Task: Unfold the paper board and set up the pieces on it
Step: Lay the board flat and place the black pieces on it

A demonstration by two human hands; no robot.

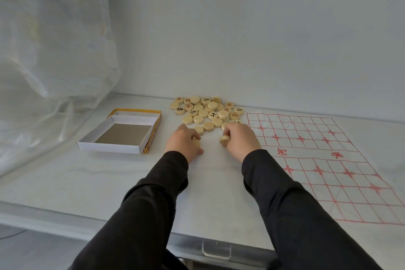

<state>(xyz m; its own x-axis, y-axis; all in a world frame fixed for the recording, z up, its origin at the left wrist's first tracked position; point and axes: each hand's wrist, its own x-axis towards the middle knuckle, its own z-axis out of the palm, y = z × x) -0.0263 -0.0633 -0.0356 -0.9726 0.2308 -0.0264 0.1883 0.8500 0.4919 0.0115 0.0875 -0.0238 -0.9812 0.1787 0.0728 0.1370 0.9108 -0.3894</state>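
Note:
A heap of round cream wooden chess pieces with red or black characters lies on the white table near the wall. The paper board with a red grid lies unfolded and flat to the right, with no pieces on it. My left hand rests just in front of the heap, its fingers closed on one piece. My right hand is beside it, holding a piece on edge between thumb and fingers. Both sleeves are black.
An open white box sits inside its yellow-edged lid at the left of the heap. A sheer curtain hangs at the far left. The white table ends at a front edge with a clear drawer handle below it.

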